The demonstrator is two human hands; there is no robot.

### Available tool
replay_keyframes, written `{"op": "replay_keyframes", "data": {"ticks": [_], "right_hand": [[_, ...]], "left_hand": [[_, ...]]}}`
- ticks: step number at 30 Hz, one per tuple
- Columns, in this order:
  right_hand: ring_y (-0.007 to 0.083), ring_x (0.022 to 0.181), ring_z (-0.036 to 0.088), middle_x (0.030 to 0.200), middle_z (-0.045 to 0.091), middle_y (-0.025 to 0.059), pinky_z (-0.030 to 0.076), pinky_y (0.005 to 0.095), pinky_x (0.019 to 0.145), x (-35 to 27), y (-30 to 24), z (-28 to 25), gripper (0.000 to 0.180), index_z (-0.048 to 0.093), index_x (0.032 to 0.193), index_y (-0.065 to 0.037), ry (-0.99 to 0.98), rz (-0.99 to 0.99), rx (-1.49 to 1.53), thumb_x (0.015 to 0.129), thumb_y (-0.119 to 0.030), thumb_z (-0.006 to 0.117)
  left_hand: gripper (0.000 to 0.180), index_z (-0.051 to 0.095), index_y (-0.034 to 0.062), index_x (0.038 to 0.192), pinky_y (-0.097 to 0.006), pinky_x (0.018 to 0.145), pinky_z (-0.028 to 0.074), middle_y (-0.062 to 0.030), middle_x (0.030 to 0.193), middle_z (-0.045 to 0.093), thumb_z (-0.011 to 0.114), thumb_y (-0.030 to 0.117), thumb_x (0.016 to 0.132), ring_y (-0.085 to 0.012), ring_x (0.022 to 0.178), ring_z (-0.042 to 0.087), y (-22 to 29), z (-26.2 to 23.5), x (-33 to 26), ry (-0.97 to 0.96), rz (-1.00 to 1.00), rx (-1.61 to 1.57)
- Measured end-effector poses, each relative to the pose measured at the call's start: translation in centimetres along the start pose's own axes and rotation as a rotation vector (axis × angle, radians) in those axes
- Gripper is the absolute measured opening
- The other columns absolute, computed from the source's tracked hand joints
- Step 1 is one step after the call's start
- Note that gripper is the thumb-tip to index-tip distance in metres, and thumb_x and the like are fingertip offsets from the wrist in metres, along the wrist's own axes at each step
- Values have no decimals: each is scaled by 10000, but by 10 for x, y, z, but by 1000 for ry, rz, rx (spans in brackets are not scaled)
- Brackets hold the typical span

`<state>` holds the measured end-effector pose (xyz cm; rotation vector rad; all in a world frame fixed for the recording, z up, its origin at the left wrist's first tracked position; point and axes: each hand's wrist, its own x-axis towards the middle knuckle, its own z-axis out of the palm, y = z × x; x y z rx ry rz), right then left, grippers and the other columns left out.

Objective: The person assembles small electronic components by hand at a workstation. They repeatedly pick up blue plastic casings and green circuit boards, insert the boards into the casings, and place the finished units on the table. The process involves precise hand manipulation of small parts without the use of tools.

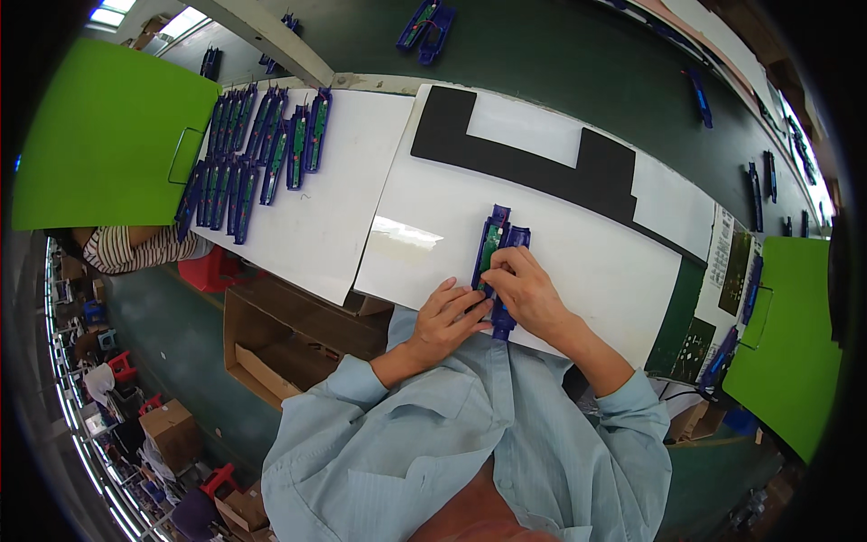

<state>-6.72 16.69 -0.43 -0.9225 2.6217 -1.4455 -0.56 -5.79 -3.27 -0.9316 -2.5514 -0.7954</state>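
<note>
On the white work surface in front of me lies an opened blue plastic housing, one half a shell with a green circuit board (490, 242) in it. The other blue shell half (502, 322) sits against its right side, partly covered by my fingers. My left hand (442, 318) holds the lower left part of the housing, its fingertips pressed against the edge. Above the board my right hand (533, 294) is closed in a pinch, thumb and forefinger together. Whatever is between those fingertips is hidden.
A black angular mat (533, 172) lies beyond the housing. Rows of blue housings with green boards (239, 167) fill the left table. Green panels (108, 135) flank the bench. More housings (426, 32) lie on the dark green surface behind. Another person's striped sleeve (135, 250) shows at left.
</note>
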Motion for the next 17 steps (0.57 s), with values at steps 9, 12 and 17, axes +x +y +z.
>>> {"op": "replay_keyframes", "data": {"ticks": [9,12,17], "right_hand": [[313,1006,635,1101,708,111,554,416,876,4,-5,4,309,704,1196,-29,82,-16,-58,891,16,728],[312,1015,646,1074,720,105,558,417,891,2,-3,7,328,697,1217,-33,82,6,-61,892,2,720],[316,1046,660,1095,728,114,564,426,904,-4,0,13,348,704,1221,-67,73,-32,-116,882,10,703]], "left_hand": [[452,813,139,1205,-498,1176,488,-25,1245,732,897,317,798,-234,1201,651,2,-1,1,-3,-30,-26],[452,813,143,1208,-503,1178,486,-23,1243,730,899,315,799,-231,1199,652,0,1,0,-2,-26,-29],[450,810,158,1225,-507,1201,472,-22,1257,727,889,327,815,-223,1232,632,-2,5,-3,-1,-6,-4]]}}
